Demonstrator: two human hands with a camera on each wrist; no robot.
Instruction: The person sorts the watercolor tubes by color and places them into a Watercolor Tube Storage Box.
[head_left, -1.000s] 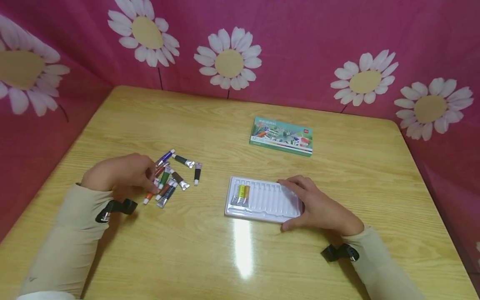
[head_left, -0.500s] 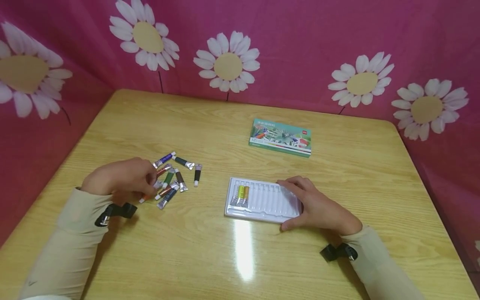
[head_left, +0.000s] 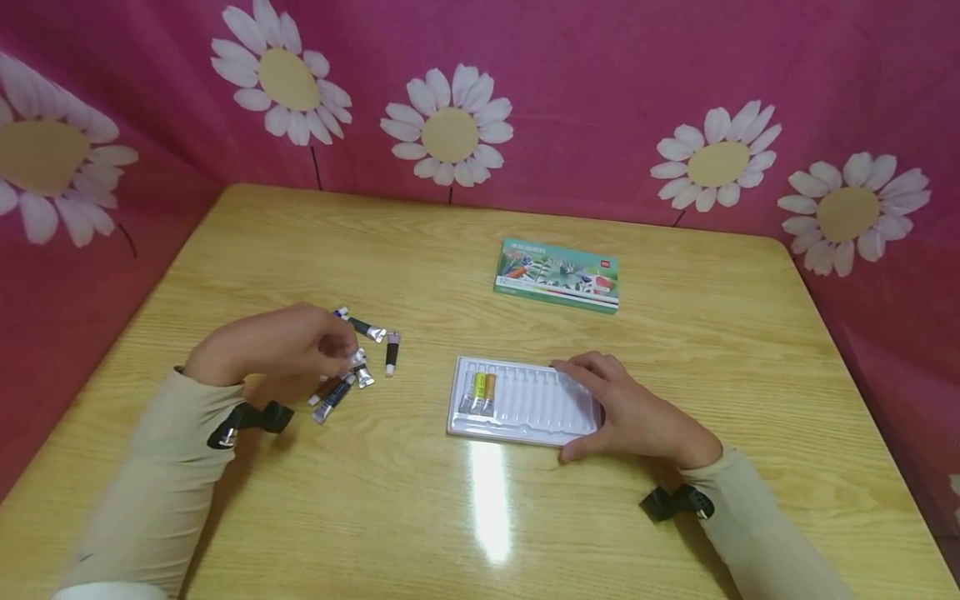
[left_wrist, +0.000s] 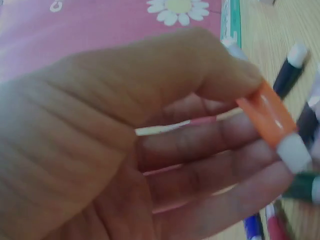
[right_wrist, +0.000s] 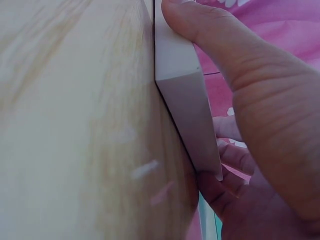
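Observation:
An orange paint tube [left_wrist: 270,114] with a white cap is pinched between the thumb and fingers of my left hand [head_left: 273,343], just above the loose pile of tubes. In the head view that hand hides part of the pile; a dark blue tube [head_left: 333,400], a black tube [head_left: 392,353] and a dark green tube [head_left: 366,327] show around it. My right hand [head_left: 637,407] grips the right end of a white plastic tray [head_left: 543,400], thumb on the near side and fingers on the far side. Several tubes, among them a yellow one [head_left: 480,390], lie side by side in the tray's left slots.
A green paint box [head_left: 557,277] with a flower picture lies flat behind the tray. The wooden table [head_left: 360,517] ends at a pink flowered cloth [head_left: 570,108] at the back and sides.
My left hand has taken the orange tube from the pile, lifted it and moved right. Some tubes in the pile shifted slightly. The right hand and tray stay in place.

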